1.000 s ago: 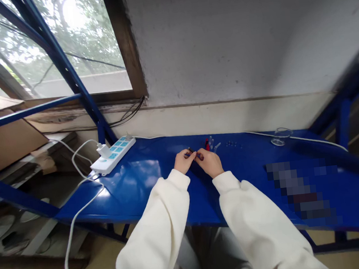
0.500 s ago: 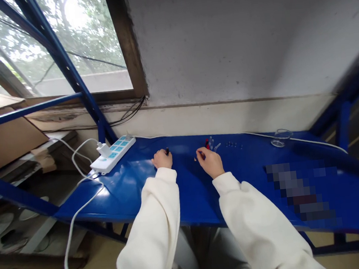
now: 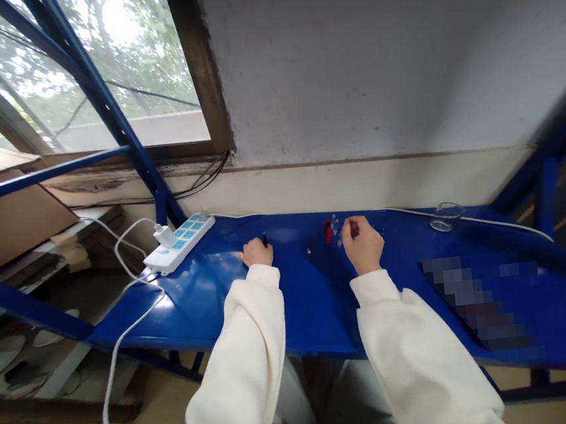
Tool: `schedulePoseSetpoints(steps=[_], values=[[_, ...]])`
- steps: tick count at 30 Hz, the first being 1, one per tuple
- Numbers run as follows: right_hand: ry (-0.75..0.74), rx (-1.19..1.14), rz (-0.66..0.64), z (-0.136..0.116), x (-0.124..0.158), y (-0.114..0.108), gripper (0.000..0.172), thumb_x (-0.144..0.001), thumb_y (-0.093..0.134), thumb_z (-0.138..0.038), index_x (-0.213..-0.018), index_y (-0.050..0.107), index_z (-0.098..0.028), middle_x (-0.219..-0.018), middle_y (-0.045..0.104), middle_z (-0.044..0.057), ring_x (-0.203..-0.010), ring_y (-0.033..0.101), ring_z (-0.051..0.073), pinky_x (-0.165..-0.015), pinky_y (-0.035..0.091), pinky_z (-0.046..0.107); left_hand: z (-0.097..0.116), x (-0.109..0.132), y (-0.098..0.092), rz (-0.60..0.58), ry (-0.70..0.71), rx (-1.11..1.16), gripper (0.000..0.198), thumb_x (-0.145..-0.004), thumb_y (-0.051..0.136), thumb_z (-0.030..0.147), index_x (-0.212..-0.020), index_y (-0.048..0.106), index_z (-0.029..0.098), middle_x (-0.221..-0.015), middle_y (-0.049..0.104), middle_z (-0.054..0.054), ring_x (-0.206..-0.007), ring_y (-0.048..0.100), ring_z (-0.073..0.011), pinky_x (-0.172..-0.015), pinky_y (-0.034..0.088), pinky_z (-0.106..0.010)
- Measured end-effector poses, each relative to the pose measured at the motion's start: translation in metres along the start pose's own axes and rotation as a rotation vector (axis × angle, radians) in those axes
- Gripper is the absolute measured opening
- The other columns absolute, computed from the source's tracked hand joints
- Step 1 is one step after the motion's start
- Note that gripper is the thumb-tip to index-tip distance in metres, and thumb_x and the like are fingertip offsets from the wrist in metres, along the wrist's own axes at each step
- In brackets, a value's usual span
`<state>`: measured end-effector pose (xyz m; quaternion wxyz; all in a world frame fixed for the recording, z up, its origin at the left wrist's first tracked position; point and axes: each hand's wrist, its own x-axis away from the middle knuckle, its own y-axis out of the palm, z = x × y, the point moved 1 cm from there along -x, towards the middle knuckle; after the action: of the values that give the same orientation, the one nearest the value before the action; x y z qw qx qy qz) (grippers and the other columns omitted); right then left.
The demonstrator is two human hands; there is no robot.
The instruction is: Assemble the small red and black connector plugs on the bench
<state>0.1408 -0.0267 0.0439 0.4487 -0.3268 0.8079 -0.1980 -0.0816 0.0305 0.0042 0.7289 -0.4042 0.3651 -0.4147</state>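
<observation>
Grips both closed: left hand round dark stick, tip up and away toward wall; right hand pinching red piece over worktop.

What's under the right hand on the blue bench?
The right hand grips a small dark red piece over the blue bench; its palm covers anything beneath.

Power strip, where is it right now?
In the head view, the white power strip lies at the far left of the blue bench, below the window, left of the left hand.
</observation>
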Motion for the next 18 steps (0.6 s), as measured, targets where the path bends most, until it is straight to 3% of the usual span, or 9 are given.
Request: schedulePoseSetpoints(steps=[4, 7, 11, 14, 16, 18], values=[[0.169, 0.179, -0.296, 0.014, -0.006, 0.000, 0.024, -0.077, 0.040, -0.029, -0.088, 0.056, -0.017, -0.077, 0.063, 0.008, -0.073, 0.059, 0.020, -0.061, 0.037, 0.027, 0.000, 0.001, 0.001, 0.004, -0.002, 0.006, 0.013, -0.068, 0.051, 0.028, -0.072, 0.058, 0.018, -0.086, 0.062, -0.009, -0.092, 0.052, -0.0262, -0.077, 0.033, -0.039], [0.241, 0.252, -0.513, 0.024, -0.006, 0.005, 0.028, -0.074, 0.044, -0.028, -0.095, 0.055, -0.014, -0.087, 0.062, 0.012, -0.080, 0.059, 0.024, -0.062, 0.039, 0.030, 0.000, 0.003, 0.000, 0.028, -0.002, 0.026, 0.015, -0.067, 0.054, 0.030, -0.076, 0.055, 0.017, -0.089, 0.060, -0.010, -0.094, 0.051, -0.0268, -0.078, 0.033, -0.040], [0.225, 0.278, -0.618, 0.031, -0.005, 0.014, 0.034, -0.074, 0.044, -0.029, -0.104, 0.052, -0.013, -0.096, 0.060, 0.014, -0.089, 0.057, 0.026, -0.066, 0.041, 0.032, 0.005, 0.011, -0.012, 0.228, 0.015, 0.147, 0.029, -0.068, 0.055, 0.035, -0.090, 0.050, 0.016, -0.093, 0.057, -0.010, -0.093, 0.050, -0.0264, -0.077, 0.034, -0.041], [0.173, 0.303, -0.655, 0.035, -0.003, 0.021, 0.033, -0.074, 0.046, -0.031, -0.101, 0.054, -0.013, -0.100, 0.058, 0.014, -0.092, 0.055, 0.025, -0.069, 0.041, 0.032, 0.021, 0.027, -0.021, 0.396, 0.245, 0.315, 0.023, -0.078, 0.044, 0.032, -0.093, 0.048, 0.016, -0.090, 0.057, -0.008, -0.088, 0.051, -0.0207, -0.079, 0.034, -0.036], [0.140, 0.322, -0.650, 0.036, -0.002, 0.024, 0.034, -0.074, 0.048, -0.034, -0.099, 0.056, -0.013, -0.102, 0.056, 0.014, -0.094, 0.054, 0.025, -0.070, 0.041, 0.032, 0.038, 0.043, -0.021, 0.366, 0.469, 0.379, 0.021, -0.081, 0.038, 0.030, -0.092, 0.049, 0.016, -0.091, 0.056, -0.009, -0.087, 0.050, -0.0184, -0.081, 0.034, -0.034], [0.116, 0.337, -0.623, 0.036, -0.001, 0.026, 0.036, -0.074, 0.049, -0.037, -0.099, 0.057, -0.013, -0.102, 0.055, 0.014, -0.096, 0.052, 0.025, -0.072, 0.040, 0.033, 0.058, 0.060, -0.017, 0.240, 0.719, 0.383, 0.023, -0.082, 0.035, 0.027, -0.096, 0.051, 0.016, -0.097, 0.056, -0.009, -0.091, 0.049, -0.0176, -0.083, 0.033, -0.032]])
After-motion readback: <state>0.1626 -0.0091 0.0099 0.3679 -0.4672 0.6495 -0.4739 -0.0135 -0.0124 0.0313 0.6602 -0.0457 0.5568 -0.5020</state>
